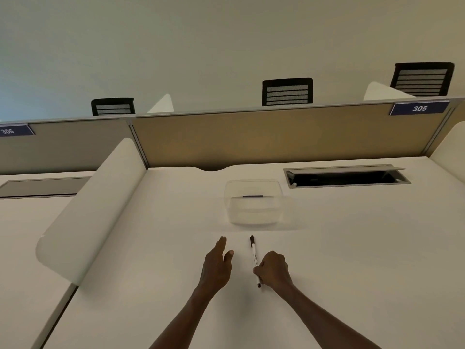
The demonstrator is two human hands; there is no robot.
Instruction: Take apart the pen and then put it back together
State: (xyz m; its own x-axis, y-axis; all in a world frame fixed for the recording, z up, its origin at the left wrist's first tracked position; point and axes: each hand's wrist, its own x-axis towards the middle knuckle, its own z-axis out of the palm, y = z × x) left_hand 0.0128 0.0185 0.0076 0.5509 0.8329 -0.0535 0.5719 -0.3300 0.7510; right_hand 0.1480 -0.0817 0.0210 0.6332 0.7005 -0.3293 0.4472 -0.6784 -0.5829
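pen (254, 258) whole: right hand (273, 269) fingers clamped on its barrel, left hand (217, 264) fingers apart, should pull the cap.

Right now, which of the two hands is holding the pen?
The right hand: its fingers are curled around the lower part of the white pen. The left hand has its fingers extended, holds nothing, and is apart from the pen.
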